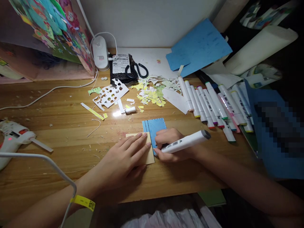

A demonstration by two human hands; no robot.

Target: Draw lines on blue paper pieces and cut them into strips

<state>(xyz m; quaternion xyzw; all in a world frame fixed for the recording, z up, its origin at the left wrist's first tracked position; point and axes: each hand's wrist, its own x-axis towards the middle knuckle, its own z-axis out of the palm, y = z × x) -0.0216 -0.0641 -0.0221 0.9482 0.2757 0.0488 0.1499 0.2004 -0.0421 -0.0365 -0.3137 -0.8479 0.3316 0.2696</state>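
Note:
My left hand (129, 150) lies flat with its fingers stretched over a pale yellow card (150, 153). That card overlaps the left side of a blue card (156, 125), which has dark lines drawn near its left and top edges. My right hand (169, 141) is closed round a white marker (187, 141) with a dark end. The marker slants up to the right, and its tip, hidden by my fingers, is at the blue card beside the yellow card's right edge. A small white marker cap (130, 110) rests on the table above the cards.
Paper scraps (154, 93) and black-handled scissors (136, 71) are behind the cards. Several markers (209, 104) line the right, near a blue sheet (199, 44). A glue gun (16, 139) sits at left; a white cable (54, 161) crosses the left foreground. A power strip (100, 53) stands at the back.

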